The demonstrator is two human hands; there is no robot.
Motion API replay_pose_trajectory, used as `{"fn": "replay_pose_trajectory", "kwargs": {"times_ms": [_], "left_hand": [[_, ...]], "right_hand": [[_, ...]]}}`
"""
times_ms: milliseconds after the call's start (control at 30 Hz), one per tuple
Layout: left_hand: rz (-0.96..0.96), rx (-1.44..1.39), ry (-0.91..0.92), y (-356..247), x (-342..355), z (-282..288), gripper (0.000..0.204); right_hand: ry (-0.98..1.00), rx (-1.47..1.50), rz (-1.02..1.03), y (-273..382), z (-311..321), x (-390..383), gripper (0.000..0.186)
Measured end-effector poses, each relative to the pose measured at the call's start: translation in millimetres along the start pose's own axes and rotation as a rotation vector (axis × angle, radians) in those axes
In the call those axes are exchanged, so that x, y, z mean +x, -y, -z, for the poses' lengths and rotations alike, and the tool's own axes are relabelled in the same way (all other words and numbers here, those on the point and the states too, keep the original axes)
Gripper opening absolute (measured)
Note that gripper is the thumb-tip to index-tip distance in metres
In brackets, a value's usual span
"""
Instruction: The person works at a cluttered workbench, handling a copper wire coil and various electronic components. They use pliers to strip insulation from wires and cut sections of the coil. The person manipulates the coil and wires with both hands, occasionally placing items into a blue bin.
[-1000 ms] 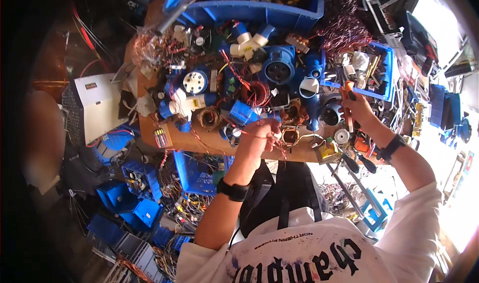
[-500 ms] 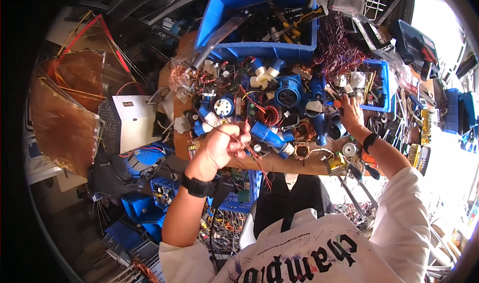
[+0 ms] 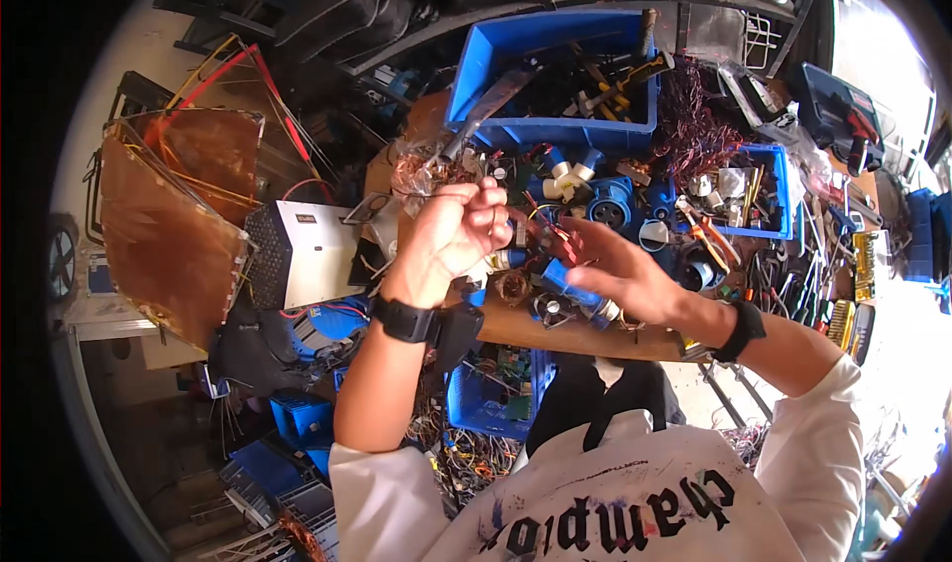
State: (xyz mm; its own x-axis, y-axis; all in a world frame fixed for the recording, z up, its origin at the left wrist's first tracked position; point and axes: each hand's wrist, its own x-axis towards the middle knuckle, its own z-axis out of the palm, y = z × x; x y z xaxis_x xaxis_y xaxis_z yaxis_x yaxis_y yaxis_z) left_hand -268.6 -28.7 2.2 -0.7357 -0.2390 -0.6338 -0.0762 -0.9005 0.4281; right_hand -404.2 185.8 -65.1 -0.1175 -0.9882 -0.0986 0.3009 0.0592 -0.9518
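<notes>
My left hand (image 3: 458,233) is raised over the left part of the workbench, fingers curled in a pinch on thin wires. A bunch of dark red wires (image 3: 565,243) hangs between my two hands. My right hand (image 3: 630,273) reaches in from the right, its fingers stretched toward the bunch and its thumb apart; whether the fingertips touch the wires I cannot tell. Beneath my hands lie a blue plug connector (image 3: 565,280) and a copper coil (image 3: 512,286). Orange-handled pliers (image 3: 706,233) rest at the front edge of a small blue bin (image 3: 783,195).
A large blue crate (image 3: 555,131) of tools stands at the back. Beside it lies a heap of dark red wire (image 3: 699,116). Hand tools and a brush (image 3: 843,319) spread along the right. A white metal case (image 3: 317,250) and a brown sheet (image 3: 164,235) are at left.
My right hand has left the small bin and come in toward the wires; the pliers now show at the bin. My left hand has risen a little. The whole view has shifted.
</notes>
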Motion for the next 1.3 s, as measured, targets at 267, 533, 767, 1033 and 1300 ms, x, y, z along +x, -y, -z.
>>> {"fn": "replay_pose_trajectory", "kwargs": {"times_ms": [267, 533, 767, 1033, 1300], "left_hand": [[-0.178, 0.075, 0.111, -36.5, -46.6, 36.7, 0.022], [-0.461, 0.639, -0.091, -68.6, -150.4, 98.9, 0.042], [-0.388, 0.529, -0.217, -39.1, -132.5, 189.5, 0.043], [-0.106, 0.069, -0.113, 1.5, -52.6, 160.5, 0.092], [-0.419, -0.319, 0.364, -40.0, -40.2, 112.3, 0.02]], "right_hand": [[-0.19, -0.31, 0.126, 22.3, -65.8, 55.3, 0.033], [-0.228, -0.063, 0.103, 95.2, -81.1, 85.4, 0.033], [-0.222, 0.112, 0.203, 159.0, -93.2, 68.9, 0.032], [-0.253, 0.098, 0.298, 201.3, -102.5, 18.5, 0.033], [-0.346, 0.18, 0.383, 212.4, -102.3, -31.3, 0.034]]}}
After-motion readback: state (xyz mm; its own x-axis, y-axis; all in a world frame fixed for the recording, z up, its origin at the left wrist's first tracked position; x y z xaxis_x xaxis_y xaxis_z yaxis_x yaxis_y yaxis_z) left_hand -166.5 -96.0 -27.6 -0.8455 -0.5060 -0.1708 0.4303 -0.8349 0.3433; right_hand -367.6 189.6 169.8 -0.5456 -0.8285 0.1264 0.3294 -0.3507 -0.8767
